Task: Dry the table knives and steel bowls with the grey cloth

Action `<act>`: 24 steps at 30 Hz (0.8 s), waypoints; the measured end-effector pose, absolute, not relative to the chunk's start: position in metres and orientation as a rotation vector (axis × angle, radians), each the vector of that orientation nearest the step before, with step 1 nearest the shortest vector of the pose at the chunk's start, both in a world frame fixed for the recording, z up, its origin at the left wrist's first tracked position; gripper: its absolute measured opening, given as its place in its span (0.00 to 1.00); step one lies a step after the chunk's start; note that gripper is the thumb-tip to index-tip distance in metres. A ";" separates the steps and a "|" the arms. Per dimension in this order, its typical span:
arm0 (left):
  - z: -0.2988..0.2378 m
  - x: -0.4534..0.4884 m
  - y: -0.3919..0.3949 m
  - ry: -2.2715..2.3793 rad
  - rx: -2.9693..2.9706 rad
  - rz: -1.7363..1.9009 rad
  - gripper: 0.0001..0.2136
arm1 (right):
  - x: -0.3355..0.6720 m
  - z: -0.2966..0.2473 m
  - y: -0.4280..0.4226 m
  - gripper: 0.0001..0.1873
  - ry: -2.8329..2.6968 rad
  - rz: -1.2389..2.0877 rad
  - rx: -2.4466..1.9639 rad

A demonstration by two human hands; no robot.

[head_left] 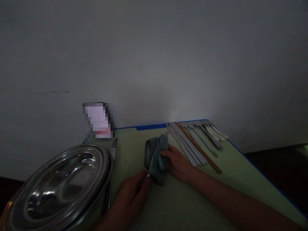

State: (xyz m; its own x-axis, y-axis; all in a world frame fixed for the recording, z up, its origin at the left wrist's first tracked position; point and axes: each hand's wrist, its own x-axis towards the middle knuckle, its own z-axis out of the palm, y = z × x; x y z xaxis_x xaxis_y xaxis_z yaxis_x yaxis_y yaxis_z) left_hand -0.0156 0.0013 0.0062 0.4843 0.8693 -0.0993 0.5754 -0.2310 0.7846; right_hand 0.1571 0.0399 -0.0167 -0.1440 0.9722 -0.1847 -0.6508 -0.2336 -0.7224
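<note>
The right hand (179,163) grips one cloth (154,157) above the bench's (183,205) middle, the left hand (132,191) one metal utensil (147,175), mostly hidden; two chopsticks (198,147) lie at three o'clock; stacked trays (72,181), uncountable, cut off at eight.

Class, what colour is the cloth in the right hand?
The cloth looks dull grey-green, finely patterned dark and light, best seen in the head view.
</note>
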 end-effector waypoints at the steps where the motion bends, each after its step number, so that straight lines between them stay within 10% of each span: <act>1: 0.005 -0.016 0.001 1.190 1.933 0.461 0.15 | 0.157 -0.017 0.040 0.10 -0.561 1.681 -0.768; 24: 0.007 -0.017 0.002 1.257 1.867 0.540 0.19 | 0.161 -0.015 0.045 0.09 -0.287 1.851 -0.556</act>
